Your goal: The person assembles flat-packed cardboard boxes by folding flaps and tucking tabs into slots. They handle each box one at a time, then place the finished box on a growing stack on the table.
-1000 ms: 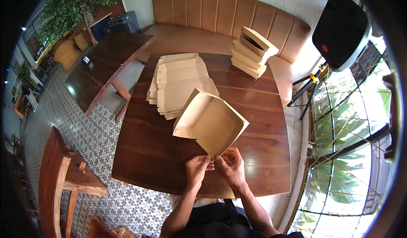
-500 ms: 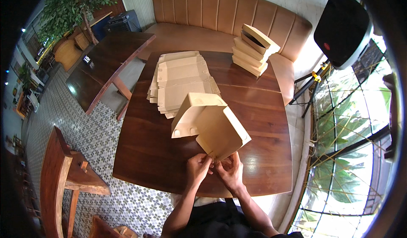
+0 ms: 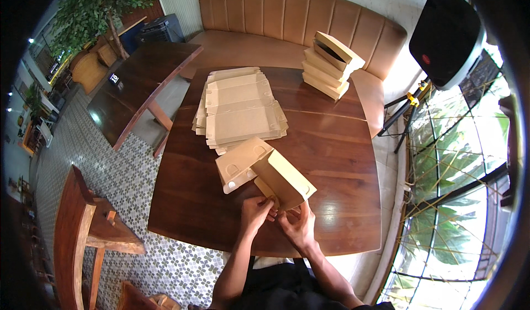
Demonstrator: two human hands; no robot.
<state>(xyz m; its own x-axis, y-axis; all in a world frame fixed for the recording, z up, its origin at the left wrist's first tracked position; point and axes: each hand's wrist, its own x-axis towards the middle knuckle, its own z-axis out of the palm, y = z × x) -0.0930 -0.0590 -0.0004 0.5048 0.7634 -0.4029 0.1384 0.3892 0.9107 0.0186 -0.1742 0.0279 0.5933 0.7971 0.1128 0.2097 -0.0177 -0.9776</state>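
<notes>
A partly folded brown cardboard box (image 3: 284, 177) is held over the near part of the dark wooden table (image 3: 331, 144), its lid side bent away to the left. My left hand (image 3: 258, 213) pinches the box's near edge at a small flap. Close beside it, my right hand (image 3: 299, 225) grips the same near edge, with fingers curled at the corner. Beyond the box lies a stack of flat, unfolded cardboard box blanks (image 3: 240, 108). Several folded boxes (image 3: 329, 70) stand piled at the far right of the table.
A curved brown bench (image 3: 298, 17) runs behind the table. On the right are a black speaker (image 3: 446, 37) on a tripod and a gridded window (image 3: 441, 216). Another wooden table (image 3: 146, 73) stands at the left, with a wooden chair (image 3: 77, 238) nearer me.
The box has tilted and come lower; its lid side has swung down toward the table, showing its outer face with slots. Both hands keep their grip at nearly the same spot.
</notes>
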